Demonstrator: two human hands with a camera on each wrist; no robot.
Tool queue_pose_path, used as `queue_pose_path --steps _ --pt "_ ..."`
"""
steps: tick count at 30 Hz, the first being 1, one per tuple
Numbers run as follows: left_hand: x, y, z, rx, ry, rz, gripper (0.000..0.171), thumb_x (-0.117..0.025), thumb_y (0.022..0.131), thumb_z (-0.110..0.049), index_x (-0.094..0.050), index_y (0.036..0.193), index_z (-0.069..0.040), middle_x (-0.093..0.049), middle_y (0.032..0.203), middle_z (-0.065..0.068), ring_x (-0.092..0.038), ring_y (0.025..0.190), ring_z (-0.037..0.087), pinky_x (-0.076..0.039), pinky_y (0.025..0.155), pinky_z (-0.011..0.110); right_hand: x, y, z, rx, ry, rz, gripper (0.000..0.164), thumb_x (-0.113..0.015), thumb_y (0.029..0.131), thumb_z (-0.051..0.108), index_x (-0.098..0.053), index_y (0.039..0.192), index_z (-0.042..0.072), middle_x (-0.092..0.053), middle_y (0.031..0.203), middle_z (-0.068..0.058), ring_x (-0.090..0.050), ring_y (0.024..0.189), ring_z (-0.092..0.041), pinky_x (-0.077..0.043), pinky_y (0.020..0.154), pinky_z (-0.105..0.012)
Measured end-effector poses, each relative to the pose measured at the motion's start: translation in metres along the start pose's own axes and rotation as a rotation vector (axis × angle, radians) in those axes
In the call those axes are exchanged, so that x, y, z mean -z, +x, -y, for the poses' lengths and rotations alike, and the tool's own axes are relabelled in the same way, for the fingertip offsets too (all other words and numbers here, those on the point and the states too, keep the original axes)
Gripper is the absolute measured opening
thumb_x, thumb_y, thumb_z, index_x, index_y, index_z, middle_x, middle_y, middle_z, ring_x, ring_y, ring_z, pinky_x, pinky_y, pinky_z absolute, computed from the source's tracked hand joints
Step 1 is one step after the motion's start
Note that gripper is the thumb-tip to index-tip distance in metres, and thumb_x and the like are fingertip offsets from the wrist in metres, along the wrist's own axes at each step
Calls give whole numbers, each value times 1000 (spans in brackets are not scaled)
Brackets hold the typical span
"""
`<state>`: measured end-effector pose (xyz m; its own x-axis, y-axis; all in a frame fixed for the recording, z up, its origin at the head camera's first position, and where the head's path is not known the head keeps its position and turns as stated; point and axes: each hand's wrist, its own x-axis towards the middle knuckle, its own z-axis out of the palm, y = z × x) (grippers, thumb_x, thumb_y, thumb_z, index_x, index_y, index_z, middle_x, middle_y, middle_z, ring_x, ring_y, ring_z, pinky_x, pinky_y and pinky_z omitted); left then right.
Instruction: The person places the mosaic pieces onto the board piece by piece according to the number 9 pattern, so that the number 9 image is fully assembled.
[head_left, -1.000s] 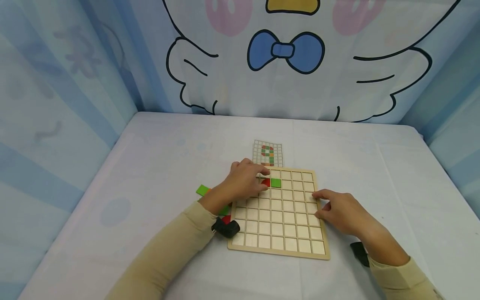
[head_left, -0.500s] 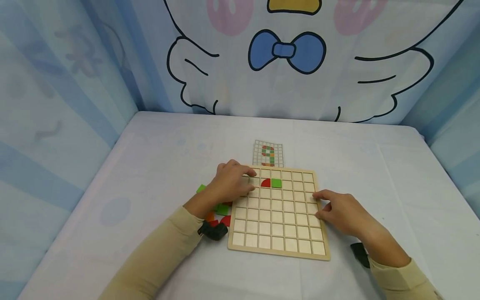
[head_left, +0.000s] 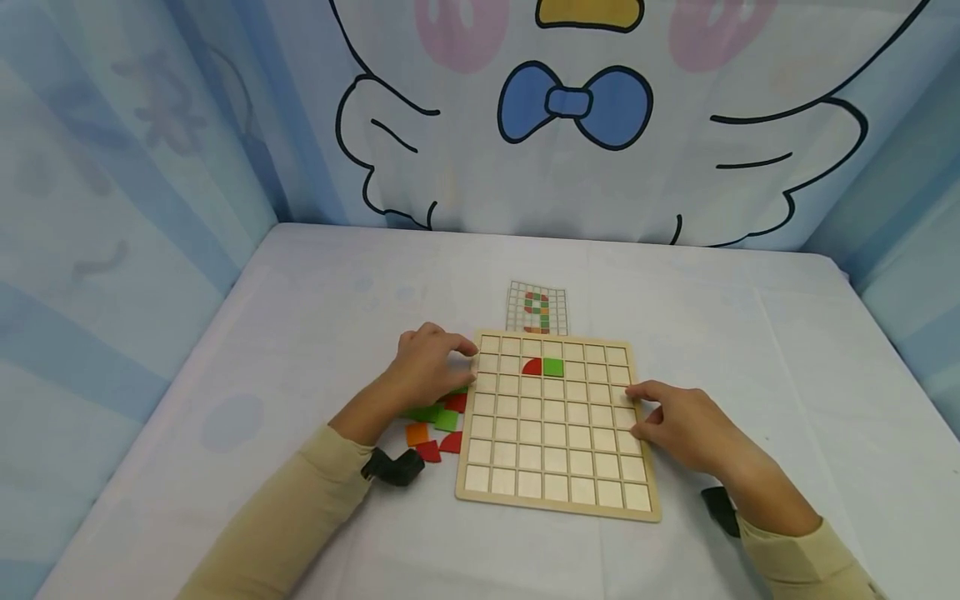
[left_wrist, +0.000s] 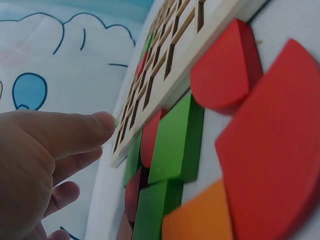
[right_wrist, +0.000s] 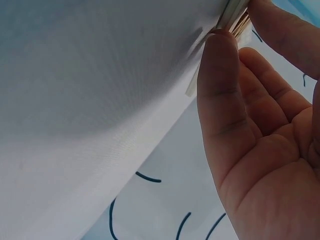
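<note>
A wooden grid board [head_left: 555, 510] lies on the table. A red quarter-round tile [head_left: 532, 367] and a green square tile [head_left: 553, 367] sit side by side in its second row. My left hand [head_left: 423, 367] is at the board's upper left edge, thumb and fingers apart, with nothing visible between them. Loose red tiles [left_wrist: 225, 70], green tiles [left_wrist: 172, 145] and an orange tile [left_wrist: 200, 215] lie below it, partly covered by the hand in the head view. My right hand [head_left: 686, 421] holds the board's right edge with thumb and index finger [right_wrist: 220, 65].
A small pattern card [head_left: 536, 307] with red, green and orange shapes lies behind the board, its lower edge partly hidden. White cloth covers the table [head_left: 337, 283]. Printed curtains [head_left: 570, 183] stand at the back and sides.
My left hand has moved left off the red tile to the board's left edge, uncovering the tile and more grid cells. My right hand stays in place.
</note>
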<state>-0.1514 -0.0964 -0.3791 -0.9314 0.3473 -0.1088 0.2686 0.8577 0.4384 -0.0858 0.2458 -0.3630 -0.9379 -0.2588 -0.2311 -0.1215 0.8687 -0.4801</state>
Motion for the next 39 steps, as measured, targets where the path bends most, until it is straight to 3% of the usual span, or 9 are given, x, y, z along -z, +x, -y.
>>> queue_pose_path --steps 13,39 --pt "-3 -8 17 -26 -1 0 32 -75 91 -29 -71 119 -15 -68 114 -1 -48 112 25 -30 101 52 -1 -1 -1 11 0 -2 49 -74 88 14 -59 132 -1 -63 79 4 -53 70 -13 -43 65 -34" --pt "-1 -13 18 -31 -10 17 25 -77 90 -27 -72 111 -15 -67 107 -2 -50 111 24 -29 102 53 -1 0 -2 20 0 -6 48 -73 88 14 -59 132 -1 -63 80 3 -53 71 -13 -43 65 -34"
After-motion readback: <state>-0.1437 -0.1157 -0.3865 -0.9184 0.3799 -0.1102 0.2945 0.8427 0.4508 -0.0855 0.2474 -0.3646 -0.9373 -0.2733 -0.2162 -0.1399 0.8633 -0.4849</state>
